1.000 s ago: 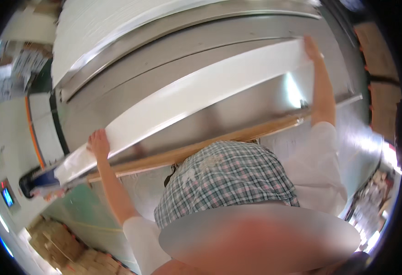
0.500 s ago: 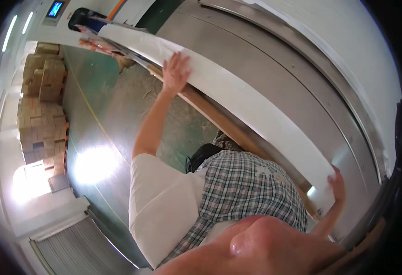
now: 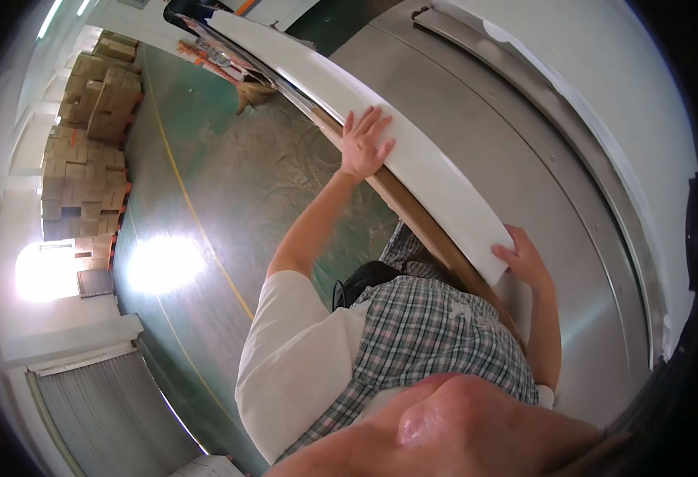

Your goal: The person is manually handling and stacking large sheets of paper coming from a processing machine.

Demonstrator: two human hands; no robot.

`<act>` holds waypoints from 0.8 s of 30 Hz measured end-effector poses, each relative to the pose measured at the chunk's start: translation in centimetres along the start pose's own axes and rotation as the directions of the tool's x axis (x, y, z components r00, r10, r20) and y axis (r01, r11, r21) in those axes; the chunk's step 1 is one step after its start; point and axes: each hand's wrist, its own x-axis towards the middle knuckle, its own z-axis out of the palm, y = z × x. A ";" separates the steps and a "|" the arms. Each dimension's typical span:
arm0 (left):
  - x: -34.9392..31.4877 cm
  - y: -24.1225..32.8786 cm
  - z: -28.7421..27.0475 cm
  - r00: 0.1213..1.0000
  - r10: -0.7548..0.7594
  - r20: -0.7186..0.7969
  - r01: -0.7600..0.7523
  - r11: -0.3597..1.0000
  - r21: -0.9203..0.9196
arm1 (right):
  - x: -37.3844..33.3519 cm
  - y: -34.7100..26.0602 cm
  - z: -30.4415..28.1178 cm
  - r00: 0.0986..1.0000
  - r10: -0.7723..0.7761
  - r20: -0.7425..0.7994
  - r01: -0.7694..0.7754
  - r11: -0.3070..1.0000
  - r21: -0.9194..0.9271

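A long white strip (image 3: 420,151), like a stack of sheets or a smooth board, lies along the front edge of a steel work table (image 3: 476,111). My left hand (image 3: 365,145) rests on its front side with fingers spread and stretched out. At the strip's near right end, my right hand (image 3: 525,256) holds the corner, thumb on the end and fingers along the far side. What its fingertips do beneath the edge is hidden.
A brown rail (image 3: 428,226) runs along the table front, by my checked apron (image 3: 436,334). Steel bar (image 3: 524,79) lies across the table's far side. On the green floor (image 3: 229,175), stacked cartons (image 3: 86,187) stand at left. A grey shutter (image 3: 118,413) is at lower left.
The right hand has moved left and farther from me, now at the strip's end, which has shifted the same way. My left hand has moved right and nearer. The view has turned slightly.
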 end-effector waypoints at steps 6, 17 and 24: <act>1.0 0.7 -0.8 0.986 0.089 0.140 -0.076 0.993 -0.093 | 8.9 -4.4 3.7 0.988 -0.139 -0.060 0.126 0.975 -0.182; 8.9 -7.3 0.6 0.799 0.543 0.259 -0.288 0.723 -0.628 | 22.5 -1.6 1.5 0.696 -0.341 -0.632 0.142 0.928 -0.344; 27.7 -14.7 12.7 0.972 0.076 0.225 0.064 0.829 -0.555 | 22.9 2.3 -0.3 0.371 -0.320 -0.872 -0.219 0.882 -0.417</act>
